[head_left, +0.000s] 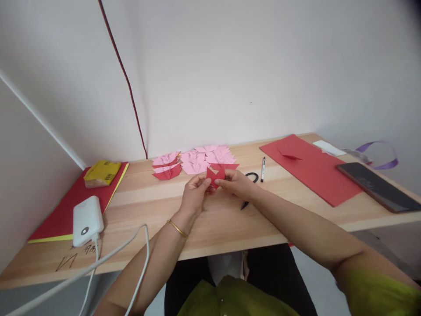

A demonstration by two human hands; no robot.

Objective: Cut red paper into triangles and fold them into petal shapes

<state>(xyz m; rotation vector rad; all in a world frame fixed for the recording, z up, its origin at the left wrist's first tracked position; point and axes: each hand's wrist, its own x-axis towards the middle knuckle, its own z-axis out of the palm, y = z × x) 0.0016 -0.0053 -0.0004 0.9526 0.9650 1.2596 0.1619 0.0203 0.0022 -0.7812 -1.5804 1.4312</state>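
Both hands meet above the middle of the wooden table [138, 206]. My left hand [195, 193] and my right hand [235, 182] pinch a small folded piece of red paper [215, 175] between their fingertips, one on each side. A gold bangle [177, 228] sits on my left wrist. Just behind the hands lies a heap of folded pink paper pieces [204, 159] with a few red ones [166, 172]. Black scissors [250, 179] lie partly hidden under my right hand and forearm.
A black pen [262, 169] lies right of the scissors. A large red sheet [309, 169], a dark tablet [378, 186], a white slip and purple ribbon [381, 153] are at the right. Left: red and yellow sheets [66, 206], a yellow packet [101, 172], a white power bank [87, 219] with cables.
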